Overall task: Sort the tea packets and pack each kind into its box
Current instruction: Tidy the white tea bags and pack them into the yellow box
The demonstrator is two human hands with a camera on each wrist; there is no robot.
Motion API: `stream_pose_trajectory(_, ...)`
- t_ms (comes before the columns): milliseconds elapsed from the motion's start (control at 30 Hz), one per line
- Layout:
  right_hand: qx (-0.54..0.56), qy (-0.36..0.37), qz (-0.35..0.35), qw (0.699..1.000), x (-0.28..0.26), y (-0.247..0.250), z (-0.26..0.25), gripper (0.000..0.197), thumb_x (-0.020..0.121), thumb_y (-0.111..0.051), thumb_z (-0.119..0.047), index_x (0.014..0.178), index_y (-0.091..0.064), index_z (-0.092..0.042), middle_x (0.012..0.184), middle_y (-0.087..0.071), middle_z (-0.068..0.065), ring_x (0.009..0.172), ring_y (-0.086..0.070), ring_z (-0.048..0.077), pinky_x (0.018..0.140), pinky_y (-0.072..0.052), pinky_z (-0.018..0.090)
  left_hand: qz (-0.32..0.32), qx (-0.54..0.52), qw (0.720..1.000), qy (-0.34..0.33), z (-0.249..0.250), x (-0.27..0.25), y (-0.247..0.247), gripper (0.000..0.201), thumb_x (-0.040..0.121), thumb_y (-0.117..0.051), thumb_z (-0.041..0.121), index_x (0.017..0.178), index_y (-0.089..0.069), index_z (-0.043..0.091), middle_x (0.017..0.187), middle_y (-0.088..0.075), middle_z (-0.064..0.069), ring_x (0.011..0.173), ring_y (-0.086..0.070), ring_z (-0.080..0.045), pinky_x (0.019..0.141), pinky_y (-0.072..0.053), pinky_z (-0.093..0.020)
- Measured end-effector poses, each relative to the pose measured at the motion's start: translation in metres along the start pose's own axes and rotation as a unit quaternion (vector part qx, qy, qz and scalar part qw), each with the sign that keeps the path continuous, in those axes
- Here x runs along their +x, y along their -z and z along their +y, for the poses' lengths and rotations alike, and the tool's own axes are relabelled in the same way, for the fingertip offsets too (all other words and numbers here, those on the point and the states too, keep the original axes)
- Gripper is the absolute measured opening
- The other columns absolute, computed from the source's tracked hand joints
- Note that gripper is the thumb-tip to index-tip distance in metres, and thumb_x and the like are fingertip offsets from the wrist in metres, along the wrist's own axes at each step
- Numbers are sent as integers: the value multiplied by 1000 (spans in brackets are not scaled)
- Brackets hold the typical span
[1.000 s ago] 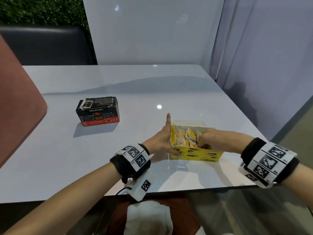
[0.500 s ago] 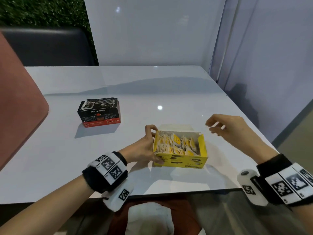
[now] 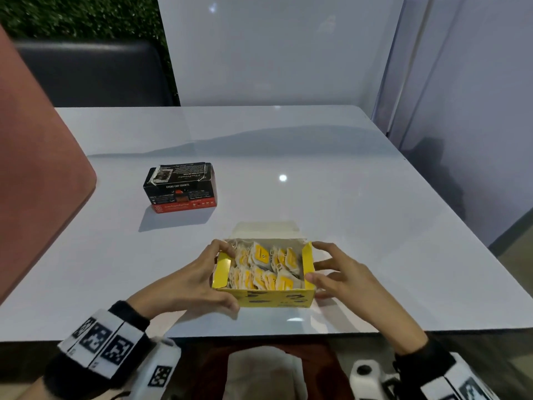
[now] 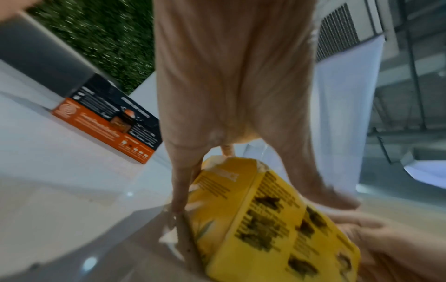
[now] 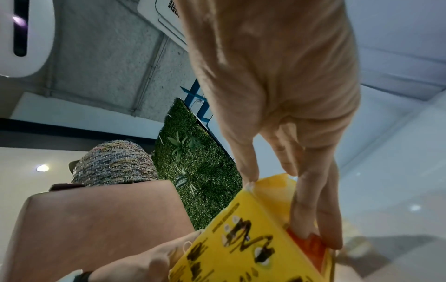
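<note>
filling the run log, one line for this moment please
left hand: grips yellow box | right hand: grips same | box: open, packets inside | black box: shut, apart

My glossy white tabletop (image 3: 288, 145) reflects a ceiling light; pale partition panels (image 3: 274, 47) stand at twelve and two, green foliage wall (image 3: 72, 13) at eleven.

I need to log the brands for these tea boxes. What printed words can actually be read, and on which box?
"EVERY CUP COUNTS": front of the black and red box.
Its other print: too small to read.
Yellow box: black lettering, blurred and partly scribbled over in all views, unreadable.
</note>
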State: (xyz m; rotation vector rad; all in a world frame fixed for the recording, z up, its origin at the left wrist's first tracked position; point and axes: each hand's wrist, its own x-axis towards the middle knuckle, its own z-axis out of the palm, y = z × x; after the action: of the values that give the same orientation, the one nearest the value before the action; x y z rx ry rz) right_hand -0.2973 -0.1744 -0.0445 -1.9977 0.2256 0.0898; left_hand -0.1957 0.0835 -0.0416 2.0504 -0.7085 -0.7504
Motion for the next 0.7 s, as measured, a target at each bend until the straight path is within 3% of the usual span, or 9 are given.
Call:
stream_pose_trajectory(67, 16, -13, -8, 1000, 1, -5, -2, 51, 84, -66, -27, 129, -42, -32, 112, -62, 0, 75, -72, 13, 69, -58, 24, -1, -53, 999, 12, -1, -8, 2, 71, 57, -79, 55, 111, -35, 41, 118, -53, 7, 106, -58, -9, 88, -50, -27)
stream_pose_trajectory(167, 22, -25, -19, 999, 5, -2, -2, 59, 75, -69, -42, 128, -45, -28, 114, -62, 1, 89, -69, 15, 80, -58, 35, 10, -97, 995, 11, -5, -18, 1, 64, 67, -79, 36, 117, -39, 34, 125, -53, 10, 109, -58, -4, 91, -50, -24)
stream_pose_trajectory(233, 35, -31, -6, 999, 14, 5, -4, 62, 75, -63, -48, 128, -48, -21, 114, -64, 3, 99, -65, 15, 86, -55, 34, 21, -97, 995, 6, -7, -21, 0, 61, 67, -77, 29, 115, -42, 36, 129, -50, 11, 110, -57, 2, 87, -49, -17)
stream_pose_trajectory(333, 146, -67, -4, 987, 37, 16, -14, 54, 85, -59, -35, 130, -46, -8, 112, -65, 11, 104, -64, 23, 89, -53, 33, 35, -82, 996, 2, -8, -22, -1, 57, 63, -81, 38, 107, -45, 47, 128, -48, 16, 112, -56, -3, 84, -49, -14)
stream_pose_trajectory(400, 154, -75, -4, 985, 49, 18, -23, 54, 87, -59, -31, 132, -43, -7, 117, -62, 13, 106, -62, 23, 90, -52, 32, 41, -75, 996, 3, -8, -22, -2, 58, 62, -81, 42, 108, -46, 45, 127, -47, 18, 116, -54, -7, 87, -49, -15)
stream_pose_trajectory(500, -91, 7, 64, 994, 49, 8, -33, 46, 89, -59, -31, 130, -43, -15, 125, -53, 0, 113, -52, 15, 90, -45, 29, 55, -69, 996, -1, -6, -23, -5, 57, 69, -77, 29, 113, -43, 37, 126, -46, 20, 114, -53, -2, 85, -48, -12)
stream_pose_trajectory(567, -266, 73, 88, 957, 40, -3, -36, 44, 91, -55, -34, 130, -41, -19, 128, -50, 2, 119, -46, 17, 92, -42, 31, 65, -72, 995, -10, -6, -23, -6, 55, 72, -77, 22, 113, -44, 35, 125, -47, 20, 112, -53, 5, 85, -48, -12)
stream_pose_trajectory(633, -282, 51, 69, 956, 37, -10, -35, 56, 90, -55, -39, 136, -32, -17, 133, -48, 9, 121, -47, 23, 93, -40, 32, 67, -67, 995, -17, -6, -23, -6, 53, 73, -77, 22, 113, -45, 35, 125, -47, 21, 115, -51, 4, 88, -47, -12)
stream_pose_trajectory(700, -146, -28, 42, 988, 43, -11, -32, 71, 86, -58, -46, 141, -24, -15, 135, -48, 14, 120, -50, 28, 97, -42, 33, 61, -63, 996, -20, -5, -21, -6, 52, 72, -77, 24, 112, -45, 36, 126, -48, 20, 117, -51, 0, 92, -46, -12)
